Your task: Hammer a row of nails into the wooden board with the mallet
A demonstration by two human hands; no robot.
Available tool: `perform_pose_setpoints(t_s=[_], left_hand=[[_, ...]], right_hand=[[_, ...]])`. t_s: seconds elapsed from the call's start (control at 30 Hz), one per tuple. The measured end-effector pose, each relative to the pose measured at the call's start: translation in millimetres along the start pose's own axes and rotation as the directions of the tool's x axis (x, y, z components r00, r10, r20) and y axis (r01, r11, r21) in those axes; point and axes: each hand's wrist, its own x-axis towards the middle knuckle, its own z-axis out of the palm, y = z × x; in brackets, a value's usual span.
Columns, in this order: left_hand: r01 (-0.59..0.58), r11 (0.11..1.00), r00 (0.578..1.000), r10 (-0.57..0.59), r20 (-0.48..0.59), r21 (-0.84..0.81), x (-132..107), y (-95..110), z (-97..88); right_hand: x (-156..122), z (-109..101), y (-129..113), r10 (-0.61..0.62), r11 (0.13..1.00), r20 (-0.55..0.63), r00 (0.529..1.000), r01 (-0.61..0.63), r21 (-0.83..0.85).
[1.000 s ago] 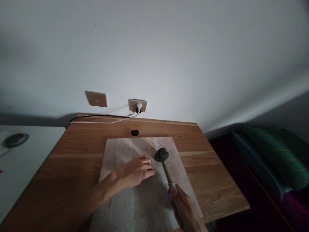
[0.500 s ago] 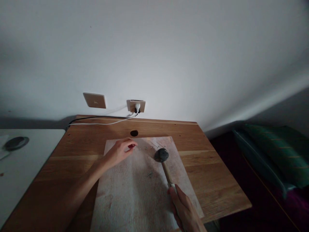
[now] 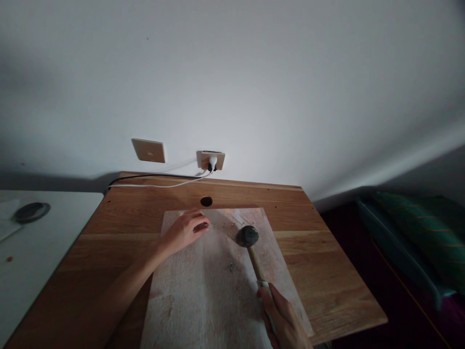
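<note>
My right hand [image 3: 279,315] grips the handle of a rubber mallet [image 3: 247,236]. Its dark round head hovers over or rests on the upper right of a whitish wooden board [image 3: 196,300]; which of the two, I cannot tell. Near the board's top left, my left hand [image 3: 187,228] is closed in a pinch, fingertips low to the surface. Whatever is between them is too small to make out. To the right of those fingertips, a row of small nails [image 3: 224,224] runs along the board's upper part. Several loose nails [image 3: 230,265] lie in a little heap left of the mallet handle.
The board lies on a brown wooden desk [image 3: 327,271] against a white wall. Behind are a socket [image 3: 212,160] with plugs, trailing cables [image 3: 160,186] and a cable hole [image 3: 206,201]. A white table [image 3: 54,242] holds a dark ring-shaped object [image 3: 32,212]. Green cushions [image 3: 417,232] lie right.
The view has shifted slightly, so everything sits a little further right. Against the board, both hands and the mallet have hardly moved. The left fingers remain pinched.
</note>
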Motion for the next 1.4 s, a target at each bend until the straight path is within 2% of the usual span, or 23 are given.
perform_pose_setpoints(t_s=[0.1, 0.17, 0.27, 0.37, 0.5, 0.93, 1.07, 1.2, 1.3, 1.4], left_hand=[[0.041, 0.999, 0.999, -0.041, 0.006, -0.034, -0.8, -1.9, 2.3], [0.079, 0.995, 0.997, -0.079, -0.004, -0.063, -2.0, -3.9, 5.0], [0.114, 0.987, 0.993, -0.116, -0.009, -0.114, -4.0, -5.4, 7.7], [0.141, 0.981, 0.99, -0.142, 0.006, -0.132, -4.1, -3.3, 6.4], [0.188, 0.969, 0.982, -0.188, 0.019, -0.157, -1.8, 1.4, 2.2], [0.203, 0.965, 0.979, -0.201, 0.028, -0.165, -2.2, -2.6, 4.2], [0.208, 0.961, 0.978, -0.206, 0.03, -0.18, -3.0, -2.8, 3.7], [0.166, 0.978, 0.986, -0.167, 0.003, -0.127, -1.6, 6.2, -1.8], [0.041, 0.999, 0.999, -0.04, 0.027, -0.03, -0.2, 28.4, -4.3], [-0.132, 0.99, 0.977, 0.124, 0.173, 0.038, -2.3, 57.7, 3.4]], right_hand=[[-3.8, 10.9, -13.8, -0.033, 0.999, 0.032, 0.999, 0.033, 0.027], [-4.8, 21.6, -28.1, -0.097, 0.995, 0.08, 0.992, 0.095, 0.027], [-2.3, 39.0, -49.2, -0.212, 0.977, 0.178, 0.961, 0.213, 0.013], [3.0, 52.7, -60.4, -0.238, 0.969, 0.228, 0.944, 0.248, -0.016], [9.0, 60.4, -60.0, -0.189, 0.978, 0.248, 0.95, 0.204, -0.035], [9.5, 64.2, -54.7, -0.195, 0.973, 0.222, 0.955, 0.218, -0.082], [9.8, 55.9, -45.2, -0.19, 0.972, 0.183, 0.964, 0.212, -0.104], [0.6, 29.3, -25.1, -0.173, 0.982, 0.074, 0.982, 0.178, -0.069], [-6.4, 7.2, -10.2, -0.223, 0.974, -0.017, 0.975, 0.223, -0.042], [-7.9, -5.0, -2.0, -0.194, 0.98, -0.023, 0.981, 0.193, -0.048]])
